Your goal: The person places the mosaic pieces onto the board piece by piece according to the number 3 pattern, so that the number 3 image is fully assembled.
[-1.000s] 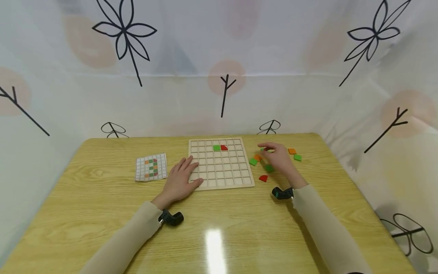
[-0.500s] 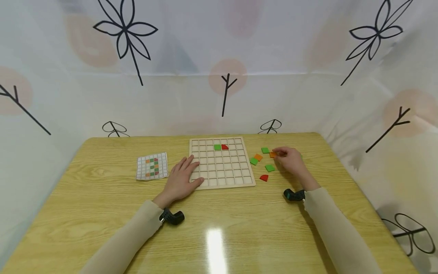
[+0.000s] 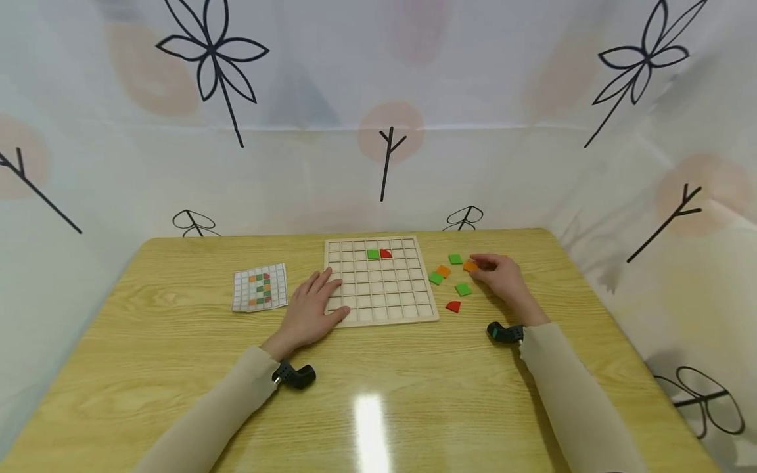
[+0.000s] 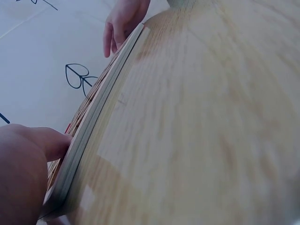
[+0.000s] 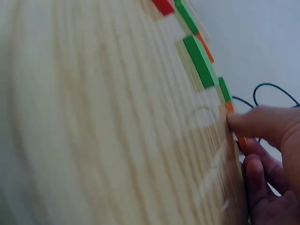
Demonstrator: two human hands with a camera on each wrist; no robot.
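My left hand lies with fingers spread across the left edge of a wooden grid board; the left wrist view shows its thumb against the board's side. On the board, a green square tile sits beside a red quarter-round tile in the upper rows. To the right of the board, my right hand pinches an orange tile between thumb and fingers, low at the table. That tile is partly hidden by the fingertips in the right wrist view.
Loose green tiles, another orange tile and a red quarter-round tile lie between board and right hand. A printed pattern card is left of the board. A patterned cloth stands behind the wooden table.
My right hand has moved right, from above the loose tiles to the orange tile, uncovering several tiles. It has stayed there over the last half second. The left hand keeps its place.
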